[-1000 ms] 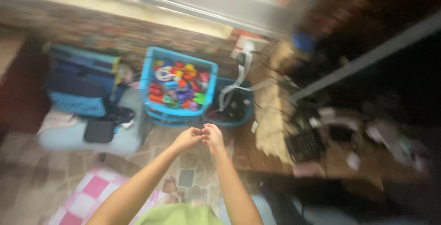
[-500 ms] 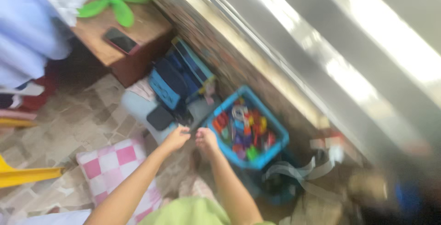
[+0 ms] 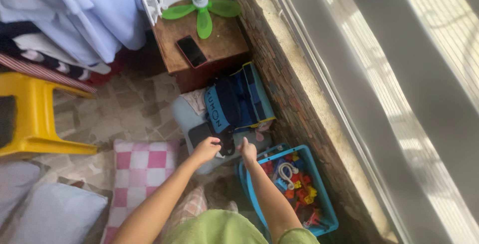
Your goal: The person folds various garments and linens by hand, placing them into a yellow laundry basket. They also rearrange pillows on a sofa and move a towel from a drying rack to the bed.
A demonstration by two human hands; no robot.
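My left hand [image 3: 207, 149] and my right hand [image 3: 248, 150] are held out in front of me, a little apart, both with fingers curled in; I see nothing in either. They hover over a grey cushion [image 3: 185, 117] carrying a blue and navy bag [image 3: 239, 102] and a flat black pouch [image 3: 199, 133]. My right hand is just above the near corner of a blue plastic basket [image 3: 319, 174] full of colourful toy pieces [image 3: 294, 181]. My left forearm crosses a pink and white checked pillow [image 3: 142, 169].
A low wooden table [image 3: 219, 39] stands beyond the bag, with a dark phone [image 3: 191, 51] and a green fan [image 3: 199, 0] on it. A yellow plastic chair [image 3: 30, 119] stands at left under hanging clothes [image 3: 65, 14]. A brick ledge [image 3: 289, 89] runs along the right.
The view has swung left and steadied, so the basket now lies at lower right. My hands, touching a second ago, have drawn apart.
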